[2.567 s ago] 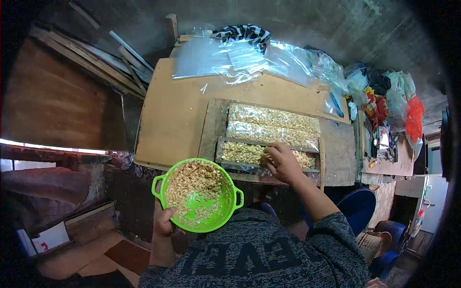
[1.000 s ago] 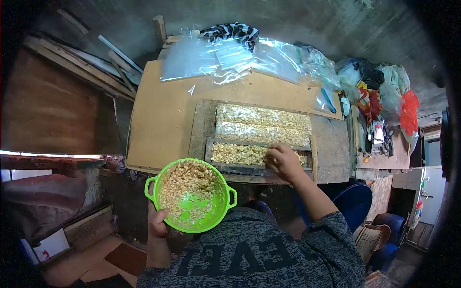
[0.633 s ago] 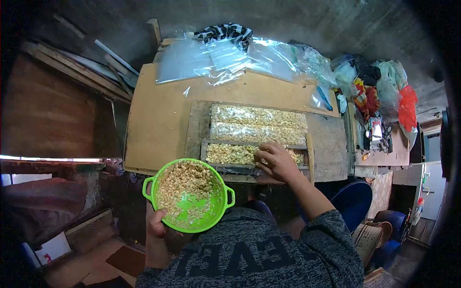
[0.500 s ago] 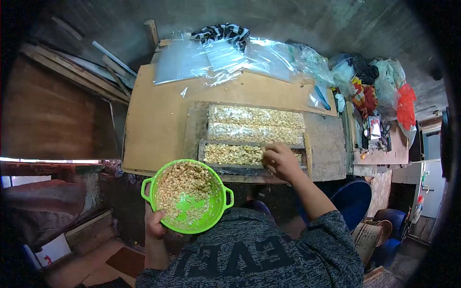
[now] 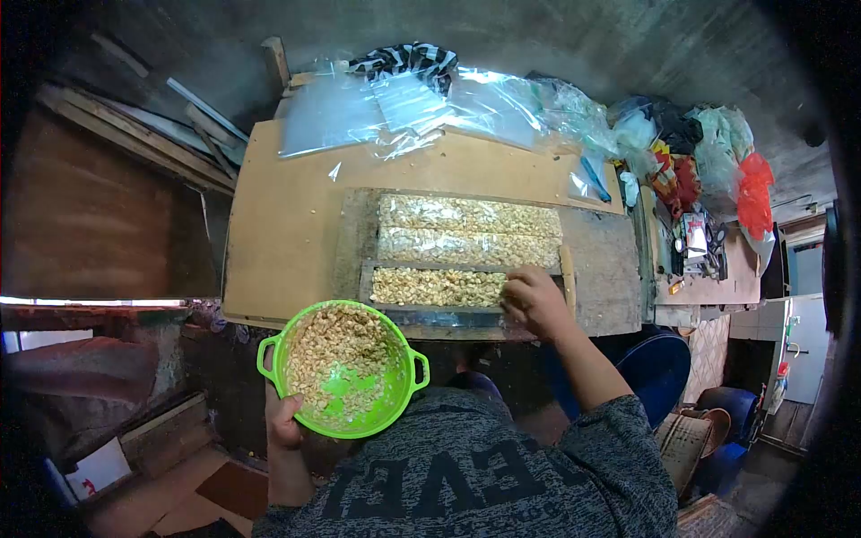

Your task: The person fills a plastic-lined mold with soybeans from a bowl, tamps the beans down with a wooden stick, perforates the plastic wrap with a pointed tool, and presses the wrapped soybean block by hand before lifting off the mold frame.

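My left hand [image 5: 284, 421] grips the rim of a bright green two-handled plastic basin [image 5: 395, 414], held in front of my body. Pale flaky pieces [image 5: 334, 345] coat much of its inside, and green bottom shows through in patches. My right hand [image 5: 538, 305] has its fingers curled down at the right end of a narrow wooden mould [image 5: 421, 316]. Packed in that mould is a strip of similar pale pieces [image 5: 435, 287]. My right fingertips are partly hidden, so anything between them cannot be seen. Behind the mould lie two shiny, film-covered strips [image 5: 466, 230].
The strips rest on a grey wooden board [image 5: 610, 269] on a tan tabletop [image 5: 278, 215]. Clear plastic sheets [image 5: 332, 121] lie along the back. Bags [image 5: 637, 130] and a red bag [image 5: 755, 193] are at the right. A blue barrel [image 5: 659, 372] stands below the table's right side.
My right hand has shifted slightly to the right along the mould, uncovering more of the strip. My left hand still holds the basin, in nearly the same place. The view has moved slightly.
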### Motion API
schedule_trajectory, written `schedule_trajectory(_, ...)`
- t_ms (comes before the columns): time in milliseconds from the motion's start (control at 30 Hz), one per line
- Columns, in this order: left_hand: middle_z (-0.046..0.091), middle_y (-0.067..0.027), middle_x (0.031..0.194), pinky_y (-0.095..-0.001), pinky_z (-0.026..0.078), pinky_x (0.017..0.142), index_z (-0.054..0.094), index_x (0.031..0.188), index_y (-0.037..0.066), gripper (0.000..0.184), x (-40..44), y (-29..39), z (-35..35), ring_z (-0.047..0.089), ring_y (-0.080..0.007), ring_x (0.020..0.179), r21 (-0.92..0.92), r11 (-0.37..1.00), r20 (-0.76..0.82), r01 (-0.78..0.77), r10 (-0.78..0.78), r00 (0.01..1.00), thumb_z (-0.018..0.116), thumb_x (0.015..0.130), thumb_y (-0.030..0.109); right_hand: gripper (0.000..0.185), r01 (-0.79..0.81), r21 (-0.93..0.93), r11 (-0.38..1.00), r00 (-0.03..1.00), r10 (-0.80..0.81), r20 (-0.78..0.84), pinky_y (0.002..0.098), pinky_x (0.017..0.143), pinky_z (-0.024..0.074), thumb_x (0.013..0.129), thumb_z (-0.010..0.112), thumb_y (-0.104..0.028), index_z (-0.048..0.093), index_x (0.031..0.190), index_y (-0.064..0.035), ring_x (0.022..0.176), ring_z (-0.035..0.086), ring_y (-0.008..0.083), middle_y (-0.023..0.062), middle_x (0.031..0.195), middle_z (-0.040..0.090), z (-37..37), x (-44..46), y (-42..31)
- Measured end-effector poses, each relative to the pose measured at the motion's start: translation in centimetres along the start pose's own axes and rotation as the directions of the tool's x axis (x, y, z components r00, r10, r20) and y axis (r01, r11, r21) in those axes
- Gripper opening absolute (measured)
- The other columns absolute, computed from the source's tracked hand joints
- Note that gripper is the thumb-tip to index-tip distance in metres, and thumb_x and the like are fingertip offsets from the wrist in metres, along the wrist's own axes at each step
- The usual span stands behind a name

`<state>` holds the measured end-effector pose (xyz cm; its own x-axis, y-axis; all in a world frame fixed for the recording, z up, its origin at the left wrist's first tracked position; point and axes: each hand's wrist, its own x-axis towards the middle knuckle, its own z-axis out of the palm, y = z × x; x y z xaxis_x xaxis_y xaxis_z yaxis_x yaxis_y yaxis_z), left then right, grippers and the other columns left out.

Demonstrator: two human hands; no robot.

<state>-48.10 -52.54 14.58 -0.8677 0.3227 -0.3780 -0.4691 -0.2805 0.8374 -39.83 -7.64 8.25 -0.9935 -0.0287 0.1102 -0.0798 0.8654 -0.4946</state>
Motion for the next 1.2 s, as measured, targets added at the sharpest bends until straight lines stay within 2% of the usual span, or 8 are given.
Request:
schedule_trajectory(100, 0.043, -0.0214, 0.147, -0.047, 0.043, 0.11, 0.021, 0.156, 0.003, 0.089, 0.0, -0.1, 0.1, 0.05, -0.035, 0.131, -0.002, 0.999, 0.036, -0.04, 0.04, 0.999, 0.052, 0.073, 0.009, 0.023, -0.165, 0.05, 0.985, 0.983, 0.168, -0.074, 0.0453, 0.092, 0.0488, 0.083, 0.073, -0.015, 0.064, 0.102, -0.006, 0.109, 0.058, 0.0371, 0.0147, 0.114, 0.062, -0.7, -1.6, 0.8)
schedule_trajectory(433, 0.044, -0.0218, 0.146, -0.0466, 0.042, 0.11, 0.024, 0.154, 0.002, 0.088, -0.3, 0.0, 1.4, 0.05, -0.0361, 0.131, 0.052, 0.997, 0.024, -0.066, 0.064, 0.998, 0.055, 0.074, 0.02, 0.017, -0.069, -0.058, 0.996, 0.997, 0.067, -0.04, 0.0438, 0.089, 0.0496, 0.083, 0.072, -0.013, 0.065, 0.098, -0.0082, 0.105, 0.06, 0.0354, 0.0121, 0.108, 0.063, -0.8, -2.3, 1.3)
schedule_trajectory(500, 0.045, -0.0217, 0.146, -0.0466, 0.043, 0.11, 0.024, 0.153, 0.002, 0.087, -0.3, -0.3, 1.3, 0.05, -0.036, 0.131, 0.014, 0.998, 0.025, -0.067, 0.067, 0.997, 0.055, 0.074, 0.021, 0.017, -0.158, -0.112, 0.981, 0.987, 0.156, -0.025, 0.0441, 0.087, 0.0499, 0.082, 0.072, -0.012, 0.065, 0.097, -0.0076, 0.101, 0.06, 0.0351, 0.0118, 0.103, 0.063, -1.7, -3.5, 2.2)
schedule_trajectory(600, 0.045, -0.0216, 0.145, -0.0469, 0.043, 0.109, 0.025, 0.153, 0.002, 0.088, -0.2, -0.6, 0.7, 0.051, -0.0358, 0.13, 0.044, 0.997, 0.049, -0.068, 0.066, 0.997, 0.056, 0.074, 0.022, 0.017, -0.377, 0.036, 0.926, 0.913, 0.378, -0.152, 0.045, 0.086, 0.0502, 0.083, 0.071, -0.013, 0.065, 0.098, -0.0058, 0.098, 0.061, 0.0355, 0.0121, 0.099, 0.063, -2.7, -4.2, 1.9)
schedule_trajectory(833, 0.045, -0.0224, 0.145, -0.0478, 0.044, 0.109, 0.025, 0.153, 0.001, 0.087, -0.4, -0.8, 0.8, 0.051, -0.0361, 0.13, 0.012, 0.998, 0.014, -0.061, 0.061, 0.998, 0.057, 0.074, 0.02, 0.019, -0.132, -0.178, 0.975, 0.984, 0.108, -0.141, 0.0439, 0.085, 0.0499, 0.081, 0.071, -0.013, 0.067, 0.1, -0.0084, 0.098, 0.061, 0.0343, 0.0121, 0.097, 0.064, -1.9, -3.9, 2.2)
schedule_trajectory(933, 0.045, -0.0223, 0.145, -0.0477, 0.044, 0.108, 0.026, 0.153, 0.001, 0.086, -0.4, -1.0, 0.4, 0.051, -0.0361, 0.13, -0.011, 0.998, 0.018, -0.07, 0.07, 0.997, 0.056, 0.074, 0.018, 0.029, -0.373, -0.247, 0.894, 0.92, 0.322, -0.224, 0.0441, 0.085, 0.0499, 0.075, 0.068, -0.006, 0.069, 0.103, -0.0095, 0.097, 0.061, 0.0342, 0.0123, 0.098, 0.064, -2.1, -4.0, 1.8)
schedule_trajectory(1067, 0.041, -0.0223, 0.148, -0.0462, 0.043, 0.11, 0.018, 0.157, 0.005, 0.09, -0.7, -1.7, -0.9, 0.05, -0.0357, 0.132, -0.078, 0.995, -0.01, -0.057, 0.057, 0.998, 0.05, 0.073, 0.006, 0.028, -0.341, -0.109, 0.934, 0.929, 0.318, -0.187, 0.0446, 0.087, 0.0493, 0.075, 0.064, 0.0, 0.069, 0.102, -0.0063, 0.1, 0.061, 0.0362, 0.0144, 0.104, 0.065, -0.1, -1.5, -0.6)
schedule_trajectory(1200, 0.043, -0.0213, 0.147, -0.0441, 0.042, 0.11, 0.018, 0.157, 0.005, 0.091, -0.9, -1.4, -1.5, 0.05, -0.0332, 0.132, -0.03, 0.999, -0.035, -0.029, 0.028, 0.999, 0.049, 0.072, 0.004, 0.034, -0.081, -0.086, 0.993, 0.993, 0.073, -0.091, 0.0441, 0.092, 0.0479, 0.076, 0.069, -0.01, 0.066, 0.11, -0.0112, 0.108, 0.058, 0.0336, 0.0117, 0.112, 0.063, 3.4, 2.5, -4.1)
